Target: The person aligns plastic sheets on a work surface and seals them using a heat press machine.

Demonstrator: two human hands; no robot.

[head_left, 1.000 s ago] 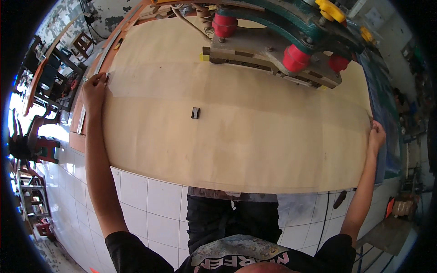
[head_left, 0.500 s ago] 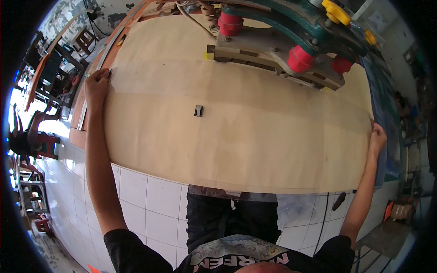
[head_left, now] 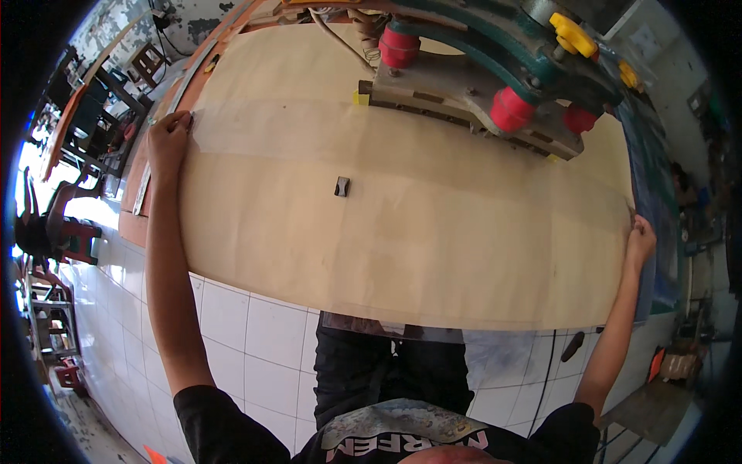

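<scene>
A wide clear plastic sheet (head_left: 371,240) lies over the tan work surface (head_left: 255,58), its near edge hanging past the front toward my legs. My left hand (head_left: 168,143) is closed in a pinch at the sheet's far left side. At the right side, my right hand (head_left: 641,241) pinches the opposite edge of the sheet. Both arms are stretched wide apart. Between them, left of the middle, sits a small dark metal block (head_left: 342,186) on the sheet.
Over the far right of the surface hangs a green press machine (head_left: 495,58) with red insulators (head_left: 510,108), yellow knobs (head_left: 573,35) and a long metal bar (head_left: 464,116). A metal strip (head_left: 142,189) lies along the left edge. Blue sheeting (head_left: 645,185) hangs at right.
The view has shifted slightly, so the block and machine appear a little farther right. Both hands keep their hold at the sheet's sides.
</scene>
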